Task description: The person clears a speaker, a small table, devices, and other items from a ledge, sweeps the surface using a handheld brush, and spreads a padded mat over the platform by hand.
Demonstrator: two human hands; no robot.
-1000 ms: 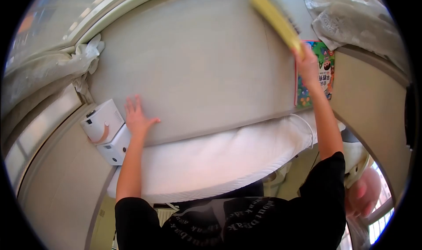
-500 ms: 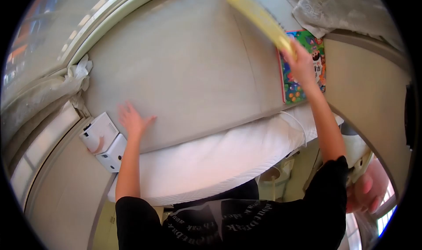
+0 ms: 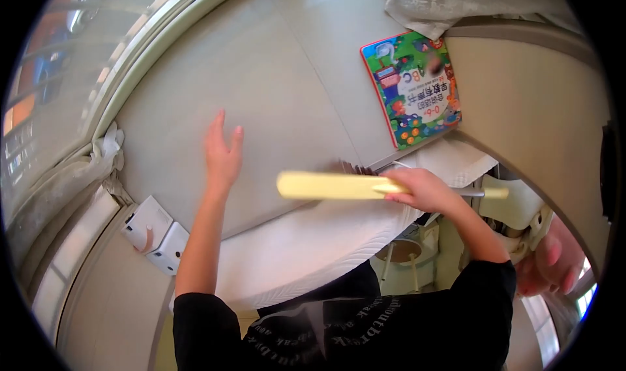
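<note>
In the head view, my right hand [image 3: 424, 189] is wrapped round the handle of a yellow brush [image 3: 326, 185]. The brush lies across the view, its long back towards me and some dark bristles showing on the far side near my hand. It is over the front edge of the grey window sill [image 3: 261, 64]; whether it touches the surface I cannot tell. My left hand [image 3: 223, 157] is over the left part of the sill, fingers spread, holding nothing. A colourful children's book [image 3: 417, 90] lies on the sill beyond my right hand.
Two white boxy devices [image 3: 151, 222] stand at the sill's left end. Bunched curtains [image 3: 450, 2] hang at the back right and at the left. A white padded cover [image 3: 293, 253] lies along the front edge. Below is a stool [image 3: 401, 250]; a pink thing [image 3: 554, 257] sits at the right.
My right hand has swung the brush from the far part of the sill back towards me. My left hand has moved forward and slightly right. The view has shifted; the book is now fully uncovered.
</note>
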